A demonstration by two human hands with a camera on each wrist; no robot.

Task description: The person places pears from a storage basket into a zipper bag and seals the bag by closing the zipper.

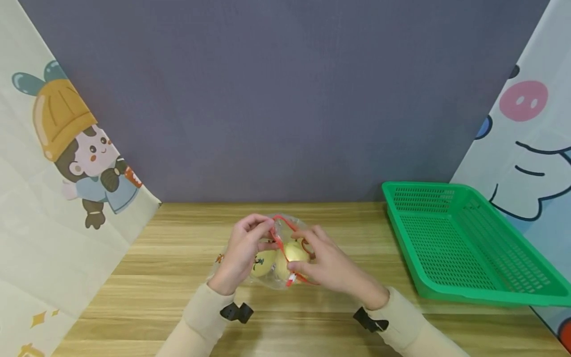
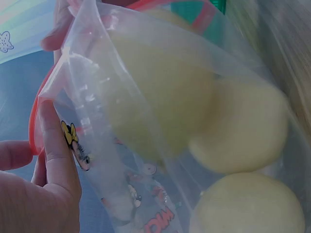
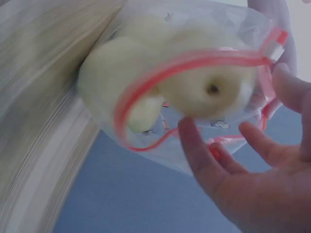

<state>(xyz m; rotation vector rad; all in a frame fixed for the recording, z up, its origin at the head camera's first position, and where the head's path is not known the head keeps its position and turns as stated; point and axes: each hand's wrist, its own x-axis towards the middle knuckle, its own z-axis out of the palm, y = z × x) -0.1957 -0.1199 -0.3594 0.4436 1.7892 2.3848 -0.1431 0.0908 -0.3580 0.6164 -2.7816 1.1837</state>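
A clear zip bag with a red zip edge and printed cartoon figures lies on its side, its mouth spread apart. Several pale yellow round fruits are inside it; one fruit shows a dark hollow at its end, right at the mouth. My left hand pinches the red edge on the left side of the mouth. On the right, my right hand has its fingers spread at the mouth, a fingertip close to the nearest fruit. Its thumb is beside the white slider.
A green plastic basket stands on the right of the wooden table. Behind the table rises a grey-blue panel. Cartoon-printed cloths hang at both sides.
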